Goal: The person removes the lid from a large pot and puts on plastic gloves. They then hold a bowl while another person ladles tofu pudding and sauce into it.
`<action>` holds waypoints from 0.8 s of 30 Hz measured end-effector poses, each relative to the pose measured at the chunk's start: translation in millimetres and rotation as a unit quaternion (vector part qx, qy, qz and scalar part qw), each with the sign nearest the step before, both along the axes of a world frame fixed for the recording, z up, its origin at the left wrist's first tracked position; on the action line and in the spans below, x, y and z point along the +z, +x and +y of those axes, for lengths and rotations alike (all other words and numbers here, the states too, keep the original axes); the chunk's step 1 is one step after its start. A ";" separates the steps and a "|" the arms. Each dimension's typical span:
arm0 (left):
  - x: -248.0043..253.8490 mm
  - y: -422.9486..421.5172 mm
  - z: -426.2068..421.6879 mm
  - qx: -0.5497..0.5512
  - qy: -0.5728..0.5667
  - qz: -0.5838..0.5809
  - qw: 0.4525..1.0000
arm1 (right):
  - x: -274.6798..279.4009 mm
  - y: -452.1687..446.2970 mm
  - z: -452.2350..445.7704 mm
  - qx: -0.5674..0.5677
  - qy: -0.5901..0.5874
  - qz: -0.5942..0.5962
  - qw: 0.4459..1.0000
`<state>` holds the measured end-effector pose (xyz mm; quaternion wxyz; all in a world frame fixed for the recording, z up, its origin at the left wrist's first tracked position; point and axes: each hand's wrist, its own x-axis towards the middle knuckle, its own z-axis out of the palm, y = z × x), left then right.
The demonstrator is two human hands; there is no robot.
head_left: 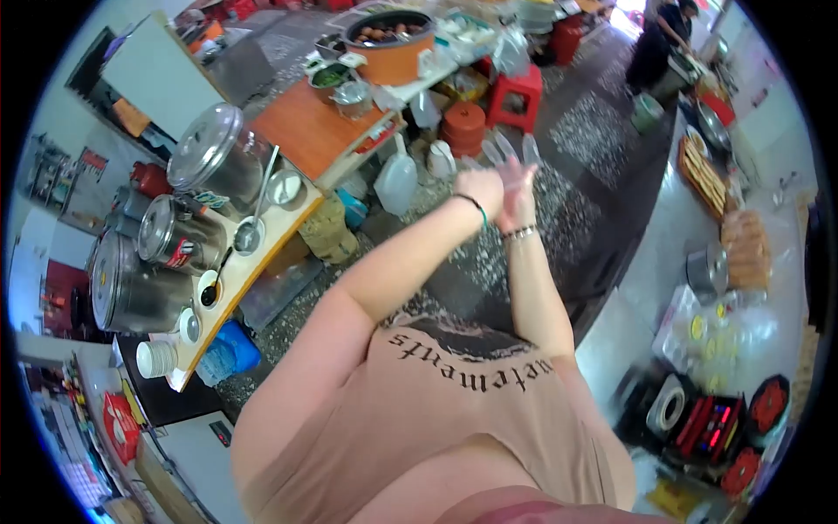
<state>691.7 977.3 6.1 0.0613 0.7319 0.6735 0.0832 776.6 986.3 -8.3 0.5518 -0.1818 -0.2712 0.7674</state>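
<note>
In front of me over the floor, my left hand (479,188) is closed at the edge of a see-through plastic glove (499,150), beside my right hand. My right hand (518,188) points away from me with its fingers spread, partly inside the glove. The loose glove fingers stick out past the fingertips. Exact finger positions are blurred. A dark band with a green part is on my left wrist, and a beaded bracelet (520,232) on my right one.
Left, steel pots (140,279) and bowls line a narrow counter (288,218). Ahead stand an orange cooker (388,57) with food and a red stool (515,98). Right, a steel counter (633,306) holds a bread tray (701,175) and burners. Another person (659,44) stands at the far right.
</note>
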 end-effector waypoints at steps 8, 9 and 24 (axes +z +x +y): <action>14.8 23.4 -17.9 -0.107 0.095 0.019 0.990 | -21.6 18.3 27.9 -0.026 -0.103 0.024 0.994; 17.3 20.8 -20.5 -0.117 0.108 0.006 0.987 | -13.2 22.2 22.4 0.008 -0.060 0.043 0.997; -34.0 -6.0 9.6 0.076 -0.277 -0.392 0.874 | -11.7 17.2 21.4 -0.067 -0.007 0.057 0.996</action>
